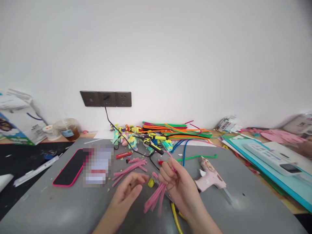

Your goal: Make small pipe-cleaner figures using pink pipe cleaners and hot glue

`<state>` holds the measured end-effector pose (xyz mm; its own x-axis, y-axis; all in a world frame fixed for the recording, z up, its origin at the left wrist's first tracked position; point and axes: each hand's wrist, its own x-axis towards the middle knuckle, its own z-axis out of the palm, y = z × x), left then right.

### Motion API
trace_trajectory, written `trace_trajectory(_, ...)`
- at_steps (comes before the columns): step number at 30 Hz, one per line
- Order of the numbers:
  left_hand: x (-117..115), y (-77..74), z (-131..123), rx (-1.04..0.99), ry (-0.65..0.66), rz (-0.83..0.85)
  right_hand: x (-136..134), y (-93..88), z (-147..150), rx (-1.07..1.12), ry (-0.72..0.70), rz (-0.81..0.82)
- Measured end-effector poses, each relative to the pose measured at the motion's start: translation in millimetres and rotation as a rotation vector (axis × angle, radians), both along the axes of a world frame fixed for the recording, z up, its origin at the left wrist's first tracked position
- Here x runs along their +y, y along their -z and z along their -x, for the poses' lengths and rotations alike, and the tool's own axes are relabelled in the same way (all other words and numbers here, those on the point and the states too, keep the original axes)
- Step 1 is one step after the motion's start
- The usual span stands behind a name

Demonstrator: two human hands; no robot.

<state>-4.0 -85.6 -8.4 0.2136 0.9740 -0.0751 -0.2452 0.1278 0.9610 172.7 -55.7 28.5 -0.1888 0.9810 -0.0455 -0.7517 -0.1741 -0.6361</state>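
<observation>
My right hand (174, 178) is closed around a bundle of pink pipe cleaners (156, 199) whose ends hang down toward me. My left hand (129, 190) sits just left of it, fingers curled loosely, fingertips near a small yellow piece (150, 182) and the top of the bundle. A loose group of cut pink pipe cleaners (131, 167) lies on the grey mat (73, 204) just beyond my left hand. Yellow pipe cleaners (175, 217) run under my right wrist.
A pink glue gun (211, 177) lies right of my hands. A phone in a pink case (70, 172) lies to the left. A heap of coloured pipe cleaners (175, 130), black and yellow pliers (153, 145) and a black cable sit by the wall. Papers lie at right.
</observation>
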Motion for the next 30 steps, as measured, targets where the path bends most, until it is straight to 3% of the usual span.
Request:
trace_trajectory(4, 12.3, -27.3, 0.2, 0.172, 0.417, -0.029, 2.6, -9.3, 4.6, -0.060, -0.148, -0.073)
trace_trajectory(6, 17.8, -31.2, -8.3, 0.189, 0.603, 0.038, 4.2, -12.0, 10.1, -0.099, -0.211, -0.117)
trace_trajectory(8, 24.7, -28.7, -16.8, 0.146, 0.698, 0.131, 10.2, -13.9, 11.0, -0.164, -0.221, -0.177)
trace_trajectory(11, 41.3, -23.7, -23.0, 0.001, 0.541, 0.219, 33.5, -15.6, -0.8, -0.454, -0.135, -0.340)
trace_trajectory(15, 72.9, -26.2, -19.4, -0.119, 0.329, 0.152, 82.0, -11.4, -24.0, -1.303, 0.115, -0.569)
trace_trajectory(17, 86.6, -26.5, -16.4, -0.178, 0.287, 0.117, 101.7, -6.0, -28.2, -1.837, 0.066, -0.657)
trace_trajectory(19, 95.2, -23.8, -14.0, -0.228, 0.261, 0.116, 114.1, 0.1, -26.1, -2.070, 0.005, -0.679)
trace_trajectory(24, 99.9, -14.2, -8.1, -0.342, 0.302, 0.185, 129.1, 6.2, -9.6, -2.297, -0.083, -0.659)
trace_trajectory(30, 102.4, -5.9, -1.4, -0.325, 0.321, 0.201, 127.2, -21.0, -4.2, -2.426, -0.047, -0.699)
